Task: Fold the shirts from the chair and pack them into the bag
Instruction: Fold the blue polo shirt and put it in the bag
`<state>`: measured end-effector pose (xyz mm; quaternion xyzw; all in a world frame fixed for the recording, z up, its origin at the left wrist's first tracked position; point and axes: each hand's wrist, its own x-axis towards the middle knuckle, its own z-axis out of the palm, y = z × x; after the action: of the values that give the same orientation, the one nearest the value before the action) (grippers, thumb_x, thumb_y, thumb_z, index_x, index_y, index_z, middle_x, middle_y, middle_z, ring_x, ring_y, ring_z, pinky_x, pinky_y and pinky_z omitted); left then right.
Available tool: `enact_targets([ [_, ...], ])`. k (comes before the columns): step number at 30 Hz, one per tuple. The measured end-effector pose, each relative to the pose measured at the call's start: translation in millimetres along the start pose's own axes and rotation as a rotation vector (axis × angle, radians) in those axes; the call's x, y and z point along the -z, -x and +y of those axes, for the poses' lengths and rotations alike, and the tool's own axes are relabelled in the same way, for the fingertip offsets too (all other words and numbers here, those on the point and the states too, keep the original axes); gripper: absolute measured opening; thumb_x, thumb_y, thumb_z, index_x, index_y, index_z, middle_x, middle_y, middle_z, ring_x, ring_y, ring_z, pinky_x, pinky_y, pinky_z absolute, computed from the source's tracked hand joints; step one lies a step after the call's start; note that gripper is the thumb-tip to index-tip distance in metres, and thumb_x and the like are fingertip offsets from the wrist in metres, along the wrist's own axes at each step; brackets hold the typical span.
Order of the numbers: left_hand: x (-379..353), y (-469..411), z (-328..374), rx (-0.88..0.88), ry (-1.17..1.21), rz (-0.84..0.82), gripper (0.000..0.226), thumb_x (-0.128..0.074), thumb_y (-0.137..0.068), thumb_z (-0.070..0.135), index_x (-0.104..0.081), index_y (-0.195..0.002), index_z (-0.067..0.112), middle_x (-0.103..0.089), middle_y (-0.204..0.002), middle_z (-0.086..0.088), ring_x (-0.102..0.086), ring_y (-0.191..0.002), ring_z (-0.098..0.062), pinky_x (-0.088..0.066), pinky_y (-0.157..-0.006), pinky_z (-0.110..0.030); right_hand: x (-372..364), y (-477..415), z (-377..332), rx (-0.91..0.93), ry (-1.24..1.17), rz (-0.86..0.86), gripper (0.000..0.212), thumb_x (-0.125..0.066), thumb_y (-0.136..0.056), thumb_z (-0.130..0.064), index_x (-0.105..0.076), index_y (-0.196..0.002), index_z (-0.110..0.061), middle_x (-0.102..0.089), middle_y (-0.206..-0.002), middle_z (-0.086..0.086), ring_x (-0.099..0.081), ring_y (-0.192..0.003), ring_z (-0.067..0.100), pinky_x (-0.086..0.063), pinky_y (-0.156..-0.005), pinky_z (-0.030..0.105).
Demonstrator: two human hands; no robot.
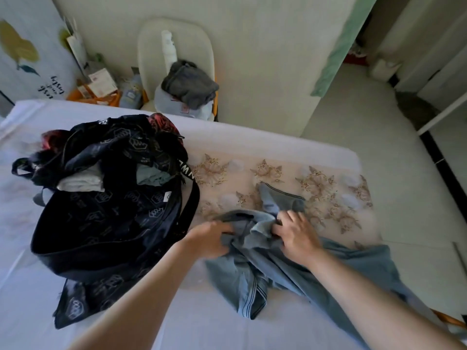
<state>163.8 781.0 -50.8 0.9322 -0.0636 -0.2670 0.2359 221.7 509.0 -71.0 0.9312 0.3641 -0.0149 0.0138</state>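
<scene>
One crumpled blue-grey shirt [275,271] (dark-striped sleeve hems), still unfolded.

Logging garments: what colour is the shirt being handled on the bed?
Blue-grey shirt, dark striped trim at its sleeve hem; best in the head view.

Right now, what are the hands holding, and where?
The left hand and the right hand both grip the blue shirt at its bunched upper part.

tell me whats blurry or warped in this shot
Head view: wide-angle distortion curves the bed edge; motion blur smears the left hand and blue shirt; the bag looks fairly sharp; light is soft and even, no hard glare.
</scene>
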Motion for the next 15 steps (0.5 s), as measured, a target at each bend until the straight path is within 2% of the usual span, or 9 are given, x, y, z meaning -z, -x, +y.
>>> enact_targets([
  [1,-4.6,2.0,4.1,0.021,-0.036,-0.152,0.027,-0.057,-0.086,0.041,-0.069,-0.107,0.028,-0.070,-0.106,0.002,-0.066,-0.095,-0.022,-0.056,-0.082,-0.038,-6.1,10.7,3.4,0.023,0.012,-0.119,0.026,-0.065,-0.069,-0.026,-0.074,-0.093,-0.028,-0.057,-0.109,0.002,-0.052,-0.103,0.026,-0.045,-0.087,0.040],
  [2,-10.0,3.4,6.6,0.047,-0.032,-0.183,0.028,-0.054,-0.090,0.043,-0.070,-0.102,0.023,-0.071,-0.102,0.001,-0.066,-0.093,-0.022,-0.056,-0.083,-0.038,-10.9,17.8,5.8,0.017,-0.009,-0.198,0.027,-0.062,-0.069,-0.028,-0.077,-0.090,-0.029,-0.058,-0.112,0.001,-0.051,-0.107,0.026,-0.044,-0.091,0.041],
  [4,-20.4,3.1,4.3,0.068,0.088,0.068,0.023,-0.050,-0.097,0.030,-0.070,-0.101,0.020,-0.070,-0.104,-0.003,-0.065,-0.098,-0.024,-0.053,-0.085,-0.037,-11.1,20.1,5.5,-0.058,-0.101,-0.156,0.019,-0.062,-0.072,-0.022,-0.079,-0.079,-0.026,-0.064,-0.105,0.000,-0.055,-0.102,0.028,-0.046,-0.089,0.042],
  [6,-30.8,0.0,-5.1,0.076,0.185,0.395,0.027,-0.051,-0.095,0.014,-0.067,-0.116,0.020,-0.063,-0.118,-0.004,-0.058,-0.109,-0.025,-0.049,-0.093,-0.036,-6.5,9.2,2.2,-0.163,-0.209,0.045,0.019,-0.061,-0.077,-0.011,-0.074,-0.066,-0.020,-0.066,-0.089,-0.001,-0.058,-0.085,0.026,-0.049,-0.078,0.039],
  [7,-32.8,-1.6,-8.7,0.072,0.155,0.468,0.036,-0.051,-0.093,0.007,-0.062,-0.124,0.020,-0.057,-0.125,-0.005,-0.052,-0.115,-0.026,-0.046,-0.098,-0.037,-3.1,1.6,-1.4,-0.204,-0.265,0.148,0.022,-0.056,-0.080,-0.011,-0.070,-0.065,-0.017,-0.065,-0.082,-0.002,-0.058,-0.078,0.025,-0.048,-0.071,0.036],
  [9,-34.9,-4.6,-11.7,0.136,0.101,0.419,0.053,-0.052,-0.091,0.005,-0.046,-0.142,0.019,-0.046,-0.139,-0.006,-0.043,-0.126,-0.028,-0.043,-0.104,-0.041,6.9,-13.9,-12.3,-0.287,-0.369,0.203,0.024,-0.048,-0.087,-0.021,-0.068,-0.075,-0.018,-0.064,-0.081,-0.005,-0.061,-0.071,0.021,-0.045,-0.061,0.028],
  [12,-33.2,-8.8,-8.4,0.259,0.146,0.269,0.065,-0.053,-0.096,0.015,-0.024,-0.154,0.022,-0.033,-0.154,-0.006,-0.045,-0.131,-0.031,-0.044,-0.104,-0.044,13.8,-28.4,-30.4,-0.419,-0.342,-0.140,0.033,-0.054,-0.089,-0.048,-0.060,-0.110,-0.023,-0.063,-0.103,-0.008,-0.066,-0.087,0.018,-0.048,-0.064,0.028],
  [14,-31.3,-14.4,-7.9,0.291,0.149,0.276,0.063,-0.054,-0.096,0.021,-0.026,-0.152,0.024,-0.040,-0.150,-0.007,-0.052,-0.126,-0.031,-0.047,-0.098,-0.042,8.4,-28.6,-36.3,-0.462,-0.215,-0.424,0.043,-0.058,-0.090,-0.045,-0.051,-0.122,-0.018,-0.063,-0.114,-0.001,-0.066,-0.097,0.025,-0.048,-0.068,0.032],
  [15,-28.6,-16.8,-7.0,0.308,0.132,0.267,0.061,-0.055,-0.095,0.025,-0.029,-0.150,0.026,-0.048,-0.142,-0.007,-0.055,-0.121,-0.031,-0.049,-0.091,-0.040,5.7,-27.2,-37.4,-0.478,-0.194,-0.487,0.036,-0.060,-0.091,-0.036,-0.052,-0.119,-0.016,-0.064,-0.113,0.003,-0.066,-0.097,0.027,-0.047,-0.068,0.032],
])
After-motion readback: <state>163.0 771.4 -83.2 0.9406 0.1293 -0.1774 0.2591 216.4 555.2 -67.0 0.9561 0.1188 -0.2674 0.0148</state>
